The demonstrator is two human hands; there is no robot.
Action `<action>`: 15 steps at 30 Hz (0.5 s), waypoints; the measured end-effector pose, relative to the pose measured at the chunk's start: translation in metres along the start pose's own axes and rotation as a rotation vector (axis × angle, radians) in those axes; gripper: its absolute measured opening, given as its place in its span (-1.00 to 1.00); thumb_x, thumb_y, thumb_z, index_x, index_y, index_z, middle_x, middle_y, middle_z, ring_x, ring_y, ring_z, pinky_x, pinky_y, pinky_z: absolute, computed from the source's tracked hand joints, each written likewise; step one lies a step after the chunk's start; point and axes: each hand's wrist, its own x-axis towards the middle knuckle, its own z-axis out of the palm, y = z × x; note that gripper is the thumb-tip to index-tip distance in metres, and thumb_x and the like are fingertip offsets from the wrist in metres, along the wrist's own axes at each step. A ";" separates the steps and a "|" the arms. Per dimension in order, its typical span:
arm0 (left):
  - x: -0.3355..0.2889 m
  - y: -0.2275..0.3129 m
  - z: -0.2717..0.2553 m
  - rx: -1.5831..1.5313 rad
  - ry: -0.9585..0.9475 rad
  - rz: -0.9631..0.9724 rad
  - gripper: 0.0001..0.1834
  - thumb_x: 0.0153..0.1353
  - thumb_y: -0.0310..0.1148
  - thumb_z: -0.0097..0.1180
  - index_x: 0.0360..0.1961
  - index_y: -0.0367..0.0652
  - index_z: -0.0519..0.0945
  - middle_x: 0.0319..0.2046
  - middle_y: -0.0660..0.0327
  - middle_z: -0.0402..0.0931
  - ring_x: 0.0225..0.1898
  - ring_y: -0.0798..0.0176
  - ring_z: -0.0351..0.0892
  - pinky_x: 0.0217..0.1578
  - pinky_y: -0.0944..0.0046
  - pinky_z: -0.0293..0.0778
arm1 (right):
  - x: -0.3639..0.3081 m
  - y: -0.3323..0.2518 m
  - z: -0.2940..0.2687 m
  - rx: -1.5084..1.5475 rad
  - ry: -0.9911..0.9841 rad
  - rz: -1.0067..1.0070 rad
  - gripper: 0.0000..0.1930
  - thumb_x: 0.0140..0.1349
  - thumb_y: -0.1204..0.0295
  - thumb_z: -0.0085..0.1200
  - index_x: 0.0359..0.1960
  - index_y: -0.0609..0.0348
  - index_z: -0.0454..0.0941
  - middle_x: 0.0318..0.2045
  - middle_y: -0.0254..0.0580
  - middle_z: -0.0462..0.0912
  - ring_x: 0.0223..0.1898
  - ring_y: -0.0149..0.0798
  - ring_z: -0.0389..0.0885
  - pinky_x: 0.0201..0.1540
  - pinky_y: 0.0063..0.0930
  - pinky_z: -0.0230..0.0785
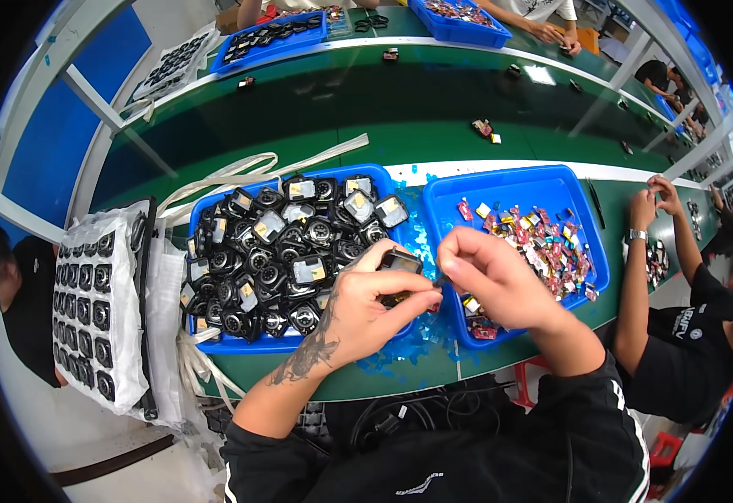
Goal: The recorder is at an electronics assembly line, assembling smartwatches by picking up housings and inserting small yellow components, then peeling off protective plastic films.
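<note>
My left hand (365,308) is closed around a black smartwatch case (401,261), with a dark glassy face turned upward. My right hand (494,275) pinches its thumb and forefinger together beside the case, close to my left fingertips; whatever lies in that pinch is too small to make out. A small reddish part (435,303) shows by the fingertips. Under and left of my left hand is a blue tray (207,339) heaped with black watch cases (257,260). Right of my hands, another blue tray (513,178) holds small red, white and yellow electronic parts (542,243).
Blue film scraps (408,356) litter the green bench between the trays. At the left stands a stack of white moulded trays (90,293) with watch cases, beside pale straps (240,172). A black pen-like tool (596,204) lies at right. A co-worker's arms (639,268) reach in nearby. Beyond, a green conveyor (316,109) carries scattered parts.
</note>
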 end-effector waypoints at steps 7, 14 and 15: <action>-0.002 -0.010 0.006 0.020 0.059 -0.021 -0.85 0.04 -0.53 0.37 -0.31 -0.26 0.72 -0.26 0.19 0.52 -0.42 0.48 0.44 -0.47 0.48 0.30 | -0.003 0.002 0.003 -0.038 0.111 0.070 -0.88 0.38 0.47 -0.01 -0.25 0.31 0.45 -0.41 -0.29 0.53 -0.38 -0.55 0.47 -0.35 -0.55 0.36; -0.002 -0.003 0.005 0.001 0.059 -0.113 -0.86 0.10 -0.42 0.32 -0.32 -0.23 0.72 -0.39 0.08 0.63 -0.34 0.30 0.60 -0.37 0.32 0.48 | -0.007 -0.005 -0.006 0.077 0.073 0.081 -0.92 0.35 0.52 0.04 -0.25 0.30 0.51 -0.41 -0.42 0.50 -0.42 -0.67 0.38 -0.40 -0.72 0.28; -0.002 -0.005 0.005 -0.005 0.049 -0.099 -0.86 0.10 -0.42 0.32 -0.32 -0.23 0.71 -0.39 0.09 0.63 -0.34 0.30 0.59 -0.37 0.31 0.48 | -0.007 -0.005 -0.006 0.057 0.079 0.101 -0.89 0.34 0.49 0.06 -0.25 0.31 0.54 -0.39 -0.38 0.53 -0.38 -0.62 0.44 -0.38 -0.67 0.34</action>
